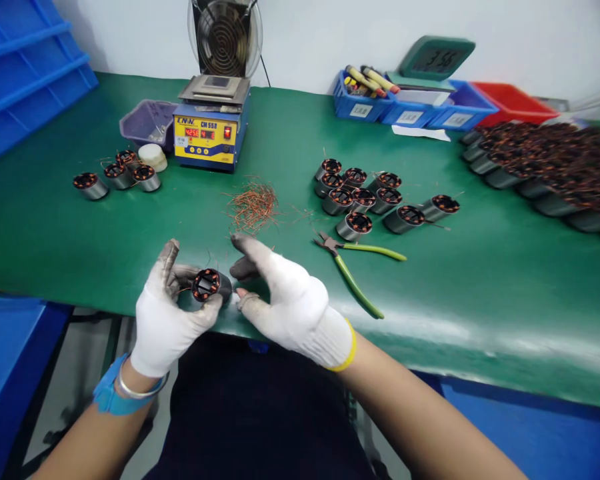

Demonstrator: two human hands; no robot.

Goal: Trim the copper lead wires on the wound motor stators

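The left hand is gripping a wire-wound stator at the bench's near edge; the right hand is hanging beside it, fingers parted.

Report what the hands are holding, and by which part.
The left hand holds a dark, copper-wound cylinder by its outer wall, thumb on the near side. The right hand is open beside it, nothing visible in its grasp.
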